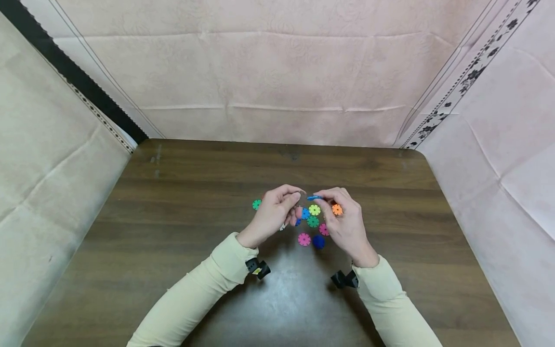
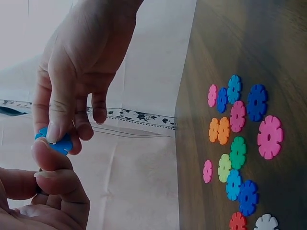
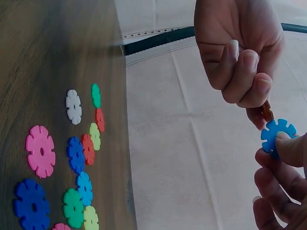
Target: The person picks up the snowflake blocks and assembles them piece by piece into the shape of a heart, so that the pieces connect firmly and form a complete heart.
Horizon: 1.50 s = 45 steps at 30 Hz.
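Over the table, my right hand (image 1: 347,222) pinches a light blue notched flower disc (image 3: 270,135) between thumb and fingers. Facing it, my left hand (image 1: 272,211) pinches a brownish-orange piece (image 3: 266,111), mostly hidden by the fingers and seen nearly edge-on. In the right wrist view the two pieces are close together, the blue one's rim right at the orange one's lower end. The left hand's other fingers are curled toward the palm. Below both hands, similar discs lie on the table, among them a pink one (image 1: 304,239) and a dark blue one (image 1: 318,242).
More flat discs are scattered on the wooden table (image 1: 182,250): green (image 2: 238,152), white (image 3: 74,106), yellow-green (image 1: 314,209) and orange (image 1: 337,209). Pale patterned cloth (image 1: 277,72) hangs behind the table and along both sides.
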Tool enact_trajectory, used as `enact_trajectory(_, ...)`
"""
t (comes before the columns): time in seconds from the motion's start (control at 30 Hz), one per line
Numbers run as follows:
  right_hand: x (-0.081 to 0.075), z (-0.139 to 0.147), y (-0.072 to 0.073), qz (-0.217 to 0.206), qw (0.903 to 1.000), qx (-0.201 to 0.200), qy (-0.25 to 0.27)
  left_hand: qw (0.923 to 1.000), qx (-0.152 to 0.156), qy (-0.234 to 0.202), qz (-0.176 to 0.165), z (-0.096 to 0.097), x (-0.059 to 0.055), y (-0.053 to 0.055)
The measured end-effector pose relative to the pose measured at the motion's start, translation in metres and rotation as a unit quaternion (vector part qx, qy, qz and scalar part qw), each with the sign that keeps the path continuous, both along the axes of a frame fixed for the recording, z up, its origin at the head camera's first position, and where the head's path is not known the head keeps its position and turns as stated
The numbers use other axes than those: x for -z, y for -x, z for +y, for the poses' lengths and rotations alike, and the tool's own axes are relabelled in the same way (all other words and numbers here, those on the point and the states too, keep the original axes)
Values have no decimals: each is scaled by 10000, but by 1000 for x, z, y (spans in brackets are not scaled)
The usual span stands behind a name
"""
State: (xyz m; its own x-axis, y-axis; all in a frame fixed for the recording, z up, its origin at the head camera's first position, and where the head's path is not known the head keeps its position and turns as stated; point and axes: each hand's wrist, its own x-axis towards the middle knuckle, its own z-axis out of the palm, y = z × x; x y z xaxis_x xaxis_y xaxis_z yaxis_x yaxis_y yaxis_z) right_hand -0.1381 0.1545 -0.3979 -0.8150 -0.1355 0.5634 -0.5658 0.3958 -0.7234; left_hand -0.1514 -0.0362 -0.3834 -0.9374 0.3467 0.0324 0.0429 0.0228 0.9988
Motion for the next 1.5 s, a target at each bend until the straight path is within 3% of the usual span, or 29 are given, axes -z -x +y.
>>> enact_trajectory(0.7,5,2,5,423,9988,15,-260,10000,90,-34,7,8,3,4)
enact_trajectory(1.27,1,1,10,996,9935,187,-512,9999,-81,-18,-119,14,-2,8)
enact_trajectory(1.5,-3,-1,15,1086,9917,281,-635,9998,-143,101,45,16,-9,8)
